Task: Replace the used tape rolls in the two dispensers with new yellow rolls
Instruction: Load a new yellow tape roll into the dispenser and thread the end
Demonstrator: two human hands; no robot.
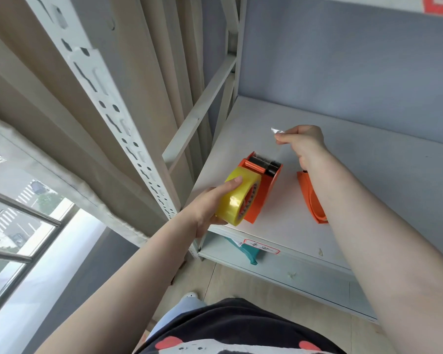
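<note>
Head view showed the left hand (210,203) wrapped round a yellow roll (237,198), thumb on top and fingers curled underneath, holding it against the orange dispenser (262,186) that sat near the front-left corner of the white shelf (368,190). The roll appeared seated in the dispenser, with the black roller and cutter head at the dispenser's 12 o'clock end. The right hand (303,145) was up at about 1 o'clock from the dispenser, thumb and forefinger pinching the free end of clear tape (276,131), which stretched thinly back toward the cutter head. A second orange dispenser (310,198) lay at 3 o'clock from the first, partly hidden behind the right forearm; whether it carried a roll could not be told.

By my reading, the step in hand was threading the new tape through the first dispenser's head. The next move would call for keeping the strip taut and straight while laying it across the roller and blade, the left hand steadying the roll so it does not slip off.
</note>
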